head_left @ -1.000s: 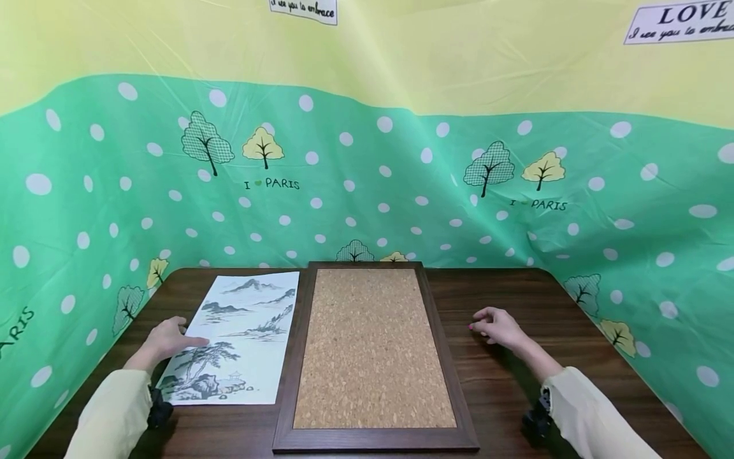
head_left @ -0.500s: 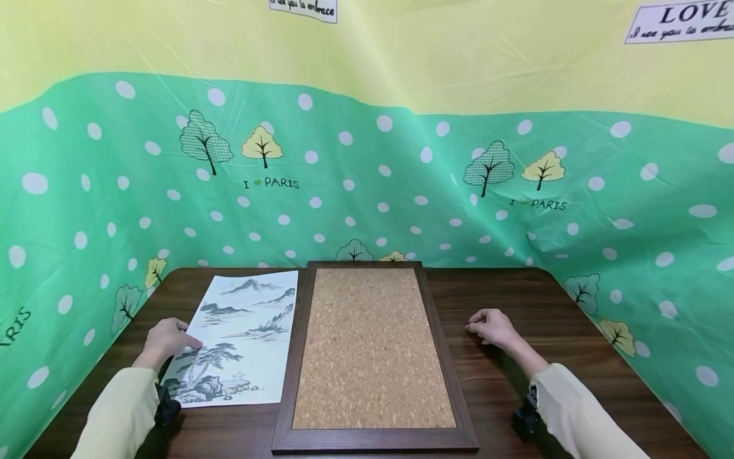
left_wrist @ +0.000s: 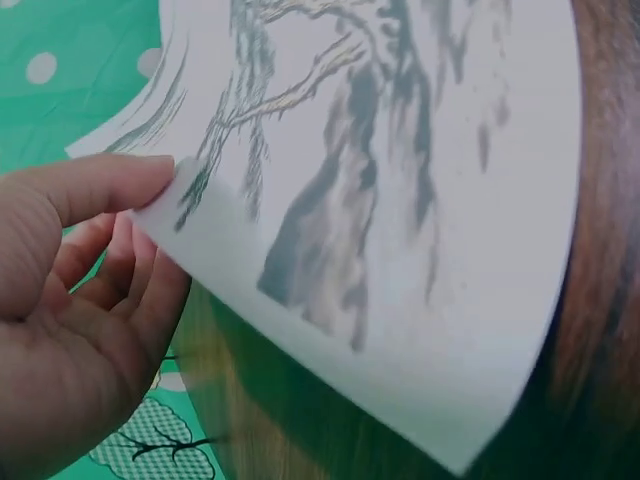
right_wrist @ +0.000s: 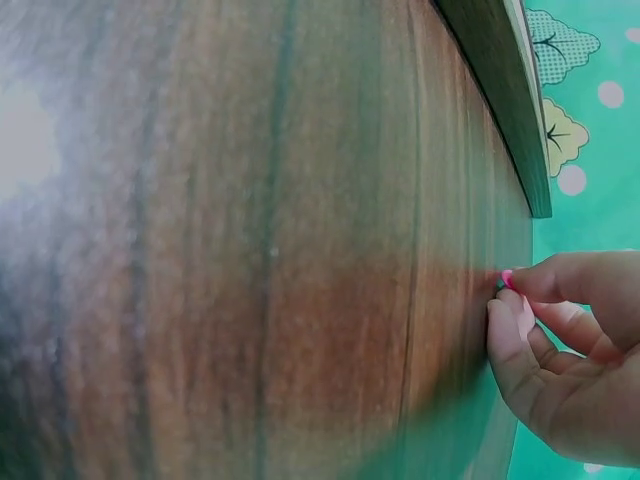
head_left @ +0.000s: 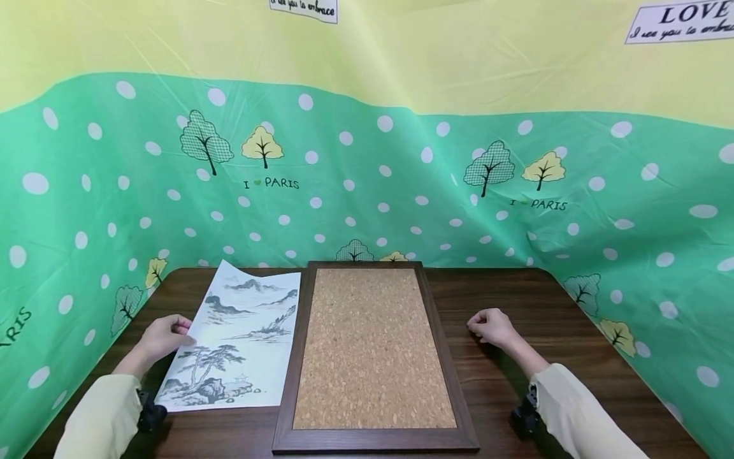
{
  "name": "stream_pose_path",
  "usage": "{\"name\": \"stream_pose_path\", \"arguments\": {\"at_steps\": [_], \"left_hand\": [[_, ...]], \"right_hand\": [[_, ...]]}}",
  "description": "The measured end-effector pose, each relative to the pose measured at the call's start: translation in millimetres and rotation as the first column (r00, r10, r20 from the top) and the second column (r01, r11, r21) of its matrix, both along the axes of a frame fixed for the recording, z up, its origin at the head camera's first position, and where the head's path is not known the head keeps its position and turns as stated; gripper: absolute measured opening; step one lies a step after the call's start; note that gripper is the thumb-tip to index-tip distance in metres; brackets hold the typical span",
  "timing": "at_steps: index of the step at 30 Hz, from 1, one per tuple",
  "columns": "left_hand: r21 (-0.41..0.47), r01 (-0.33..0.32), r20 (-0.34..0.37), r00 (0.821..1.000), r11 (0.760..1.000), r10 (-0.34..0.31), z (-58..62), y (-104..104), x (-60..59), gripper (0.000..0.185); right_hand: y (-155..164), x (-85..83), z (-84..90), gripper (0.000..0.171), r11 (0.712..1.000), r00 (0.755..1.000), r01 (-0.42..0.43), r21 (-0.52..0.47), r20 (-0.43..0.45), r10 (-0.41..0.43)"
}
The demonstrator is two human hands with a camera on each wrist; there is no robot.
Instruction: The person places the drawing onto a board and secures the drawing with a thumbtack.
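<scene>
On the left of the table lies a white paper sheet [head_left: 246,331] printed with a grey ink landscape of mountains and a pine. My left hand [head_left: 163,335] pinches its left edge, thumb on top and fingers beneath. In the left wrist view the paper sheet [left_wrist: 430,250] bows up off the table at that edge. My right hand [head_left: 494,326] is right of the framed cork board [head_left: 373,344], apart from it. In the right wrist view its fingertips pinch a small pink pin [right_wrist: 507,279]; a speck of green shows beside it, too small to identify.
The dark wooden table [head_left: 504,408] carries the cork board in its middle, its brown frame close beside the sheet's right edge. Behind hangs a green and yellow cloth [head_left: 367,166] with white dots and trees. Black wrist cameras [head_left: 524,417] sit below the sleeves.
My left thumb has drawn back to the sheet's left edge, which my fingers now lift; its far left corner has risen. My right hand shifted slightly left, then stayed nearly still.
</scene>
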State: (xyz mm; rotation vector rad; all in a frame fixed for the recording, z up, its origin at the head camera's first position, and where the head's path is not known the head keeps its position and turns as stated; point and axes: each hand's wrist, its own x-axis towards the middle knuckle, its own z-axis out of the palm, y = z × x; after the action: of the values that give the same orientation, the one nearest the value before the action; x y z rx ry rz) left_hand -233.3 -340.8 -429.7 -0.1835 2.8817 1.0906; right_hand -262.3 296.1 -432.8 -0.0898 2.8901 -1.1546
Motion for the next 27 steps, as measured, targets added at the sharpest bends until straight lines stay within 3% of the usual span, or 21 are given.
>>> {"name": "stream_pose_path", "arguments": {"at_steps": [8, 14, 19, 22, 27], "left_hand": [[0.141, -0.022, 0.082, 0.997, 0.99, 0.011, 1.3, -8.1, 3.0, 0.037], [0.239, -0.029, 0.082, 0.997, 0.971, 0.01, -12.2, -27.5, -6.7, 0.043], [0.319, -0.009, 0.042, 0.999, 0.948, -0.004, -21.8, -41.8, -15.7, 0.05], [0.4, -0.022, 0.051, 0.999, 0.916, 0.002, -12.7, -43.3, -15.0, 0.051], [0.544, 0.011, 0.022, 0.999, 0.839, -0.028, 23.2, -37.0, -0.7, 0.033]], "right_hand": [[2.1, 3.6, 0.8, 0.012, 1.0, 1.0, -0.021, -0.023, 0.01, 0.021], [2.0, 5.6, 3.7, 0.013, 0.999, 0.999, -0.028, -0.034, 0.037, 0.029], [1.6, 7.3, 7.0, 0.014, 0.999, 0.999, -0.04, -0.032, 0.032, 0.041], [0.3, 7.7, 9.0, 0.014, 0.999, 0.999, -0.043, -0.032, 0.021, 0.044], [-2.6, 7.5, 10.9, 0.014, 0.997, 0.998, -0.059, -0.044, 0.008, 0.059]]}}
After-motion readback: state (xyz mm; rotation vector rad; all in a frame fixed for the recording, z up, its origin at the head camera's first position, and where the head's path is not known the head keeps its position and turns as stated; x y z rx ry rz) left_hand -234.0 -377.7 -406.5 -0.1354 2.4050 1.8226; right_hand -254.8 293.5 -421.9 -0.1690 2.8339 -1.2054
